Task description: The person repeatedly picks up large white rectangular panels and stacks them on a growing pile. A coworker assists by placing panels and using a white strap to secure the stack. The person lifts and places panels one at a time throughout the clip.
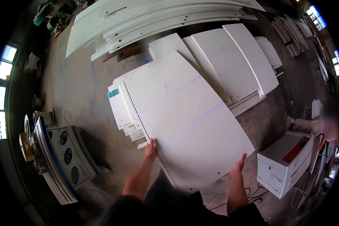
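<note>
The left hand (151, 147) clamped the near left edge of a large white board (184, 124), and the right hand (239, 164) clamped its near right edge, thumb laid on top. Gripped at both sides, the panel was carried flat and balanced, tilted away over a stack of smaller white panels (125, 109) on the concrete floor (79, 86). Further white boards (233, 64) lay beyond. A blue-trimmed machine (62, 158) stood left, a white cabinet (286, 162) right.

Big white panel (184, 124) smooth, matt laminate; concrete floor (79, 86) rough, dusty.
</note>
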The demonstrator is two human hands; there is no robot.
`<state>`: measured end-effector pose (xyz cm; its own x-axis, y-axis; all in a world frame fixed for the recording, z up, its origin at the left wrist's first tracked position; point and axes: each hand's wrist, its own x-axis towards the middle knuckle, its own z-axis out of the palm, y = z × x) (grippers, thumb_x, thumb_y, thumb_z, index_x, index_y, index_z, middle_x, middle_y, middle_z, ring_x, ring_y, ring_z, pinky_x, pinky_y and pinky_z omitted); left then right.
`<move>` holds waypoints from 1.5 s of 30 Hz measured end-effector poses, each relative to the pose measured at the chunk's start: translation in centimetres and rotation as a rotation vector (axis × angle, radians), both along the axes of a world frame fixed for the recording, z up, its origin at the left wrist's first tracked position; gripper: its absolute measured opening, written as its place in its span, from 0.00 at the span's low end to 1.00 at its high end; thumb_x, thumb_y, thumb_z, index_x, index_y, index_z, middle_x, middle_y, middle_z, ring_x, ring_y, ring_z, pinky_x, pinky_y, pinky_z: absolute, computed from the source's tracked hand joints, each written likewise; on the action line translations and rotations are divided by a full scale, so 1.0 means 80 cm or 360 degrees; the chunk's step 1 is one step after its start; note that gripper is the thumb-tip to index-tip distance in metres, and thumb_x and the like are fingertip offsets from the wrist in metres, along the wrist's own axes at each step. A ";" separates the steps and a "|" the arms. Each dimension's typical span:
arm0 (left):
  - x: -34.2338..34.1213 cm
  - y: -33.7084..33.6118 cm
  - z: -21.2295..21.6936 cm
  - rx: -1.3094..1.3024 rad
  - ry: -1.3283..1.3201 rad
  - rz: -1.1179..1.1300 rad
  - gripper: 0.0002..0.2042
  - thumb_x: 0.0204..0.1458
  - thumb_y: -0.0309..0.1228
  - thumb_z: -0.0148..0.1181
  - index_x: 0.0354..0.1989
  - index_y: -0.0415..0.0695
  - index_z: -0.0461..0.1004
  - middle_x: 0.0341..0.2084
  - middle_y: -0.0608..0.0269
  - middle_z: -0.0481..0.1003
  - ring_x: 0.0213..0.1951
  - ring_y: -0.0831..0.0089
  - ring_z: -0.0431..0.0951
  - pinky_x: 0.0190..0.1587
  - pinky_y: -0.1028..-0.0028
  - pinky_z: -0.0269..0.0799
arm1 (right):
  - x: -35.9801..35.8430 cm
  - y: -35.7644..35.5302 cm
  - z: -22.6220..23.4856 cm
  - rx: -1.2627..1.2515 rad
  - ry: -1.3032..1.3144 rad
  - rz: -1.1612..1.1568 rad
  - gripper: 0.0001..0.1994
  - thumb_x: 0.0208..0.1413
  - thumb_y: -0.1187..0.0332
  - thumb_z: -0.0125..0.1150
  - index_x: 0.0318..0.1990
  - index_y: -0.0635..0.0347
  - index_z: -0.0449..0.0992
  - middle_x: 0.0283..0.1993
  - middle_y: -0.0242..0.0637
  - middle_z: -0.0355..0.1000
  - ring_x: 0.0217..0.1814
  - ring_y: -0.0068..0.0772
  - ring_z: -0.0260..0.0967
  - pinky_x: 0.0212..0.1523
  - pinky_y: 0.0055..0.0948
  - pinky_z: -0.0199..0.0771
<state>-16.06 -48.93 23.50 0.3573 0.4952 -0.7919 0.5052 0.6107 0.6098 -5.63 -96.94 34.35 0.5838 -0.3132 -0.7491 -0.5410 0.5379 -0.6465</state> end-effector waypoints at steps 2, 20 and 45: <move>-0.040 -0.010 -0.008 -0.0031 -0.0018 -0.0212 0.22 0.53 0.54 0.49 0.34 0.43 0.66 0.17 0.69 0.62 0.18 0.79 0.61 0.19 0.74 0.58 | 0.012 0.045 -0.029 0.0122 -0.0039 0.0045 0.38 0.55 0.35 0.35 0.64 0.55 0.51 0.66 0.34 0.51 0.65 0.41 0.51 0.63 0.39 0.51; -0.109 0.068 -0.140 0.0873 0.0456 -0.1172 0.27 0.43 0.41 0.64 0.48 0.37 0.64 0.34 0.54 0.74 0.39 0.60 0.75 0.42 0.65 0.69 | -0.008 0.171 -0.205 0.0115 0.0705 0.0965 0.36 0.58 0.47 0.46 0.64 0.62 0.44 0.64 0.50 0.53 0.63 0.49 0.56 0.50 0.52 0.68; -0.114 0.011 -0.186 0.0657 0.1076 -0.1980 0.33 0.46 0.51 0.57 0.52 0.35 0.64 0.48 0.45 0.69 0.49 0.53 0.70 0.52 0.60 0.66 | -0.334 -0.058 -0.016 -0.0182 0.1094 0.1435 0.18 0.57 0.52 0.50 0.48 0.53 0.64 0.40 0.37 0.72 0.36 0.33 0.72 0.34 0.34 0.71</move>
<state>-25.18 -48.03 8.63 0.3404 0.3806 -0.8598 0.8160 -0.5740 0.0690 -32.33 -101.56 33.11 0.1076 -0.0749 -0.9914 -0.9593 -0.2698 -0.0838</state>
